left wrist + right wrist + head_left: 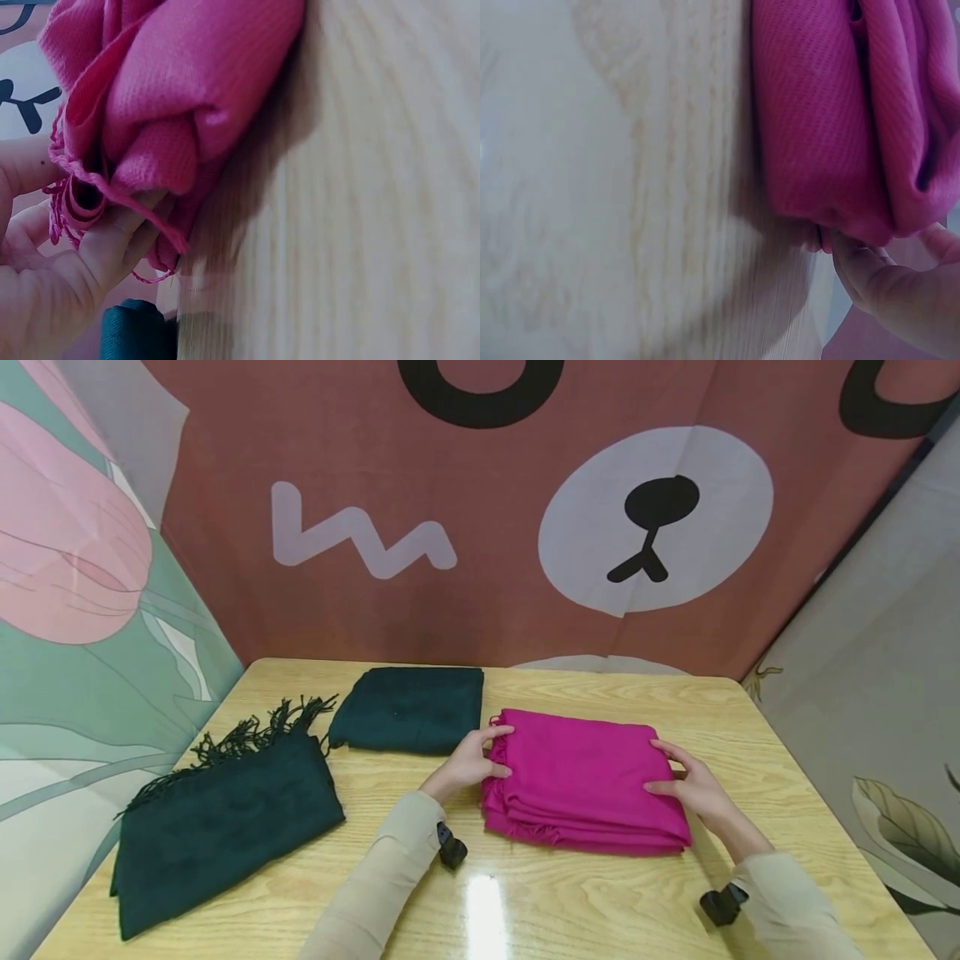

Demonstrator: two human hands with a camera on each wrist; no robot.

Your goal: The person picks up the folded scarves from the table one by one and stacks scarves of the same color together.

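Note:
A magenta fringed scarf (pixel 585 768), folded into a thick rectangle, lies on the wooden table right of centre. My left hand (pixel 467 764) holds its left, fringed edge; in the left wrist view, fingers of that hand (pixel 64 281) reach in under the folded layers beside loose tassels. At the opposite edge my right hand (pixel 697 785) grips the fold, with the thumb near the top. Seen from the right wrist, the fingertips of this hand (pixel 900 289) go beneath the magenta layers and are partly hidden.
To the left, a dark green scarf (pixel 225 827) lies folded at a slant, its fringe toward the back. Another folded dark green scarf (pixel 412 710) sits at the back, close to the magenta one. A printed cloth (pixel 360 610) hangs behind the table (pixel 420 893).

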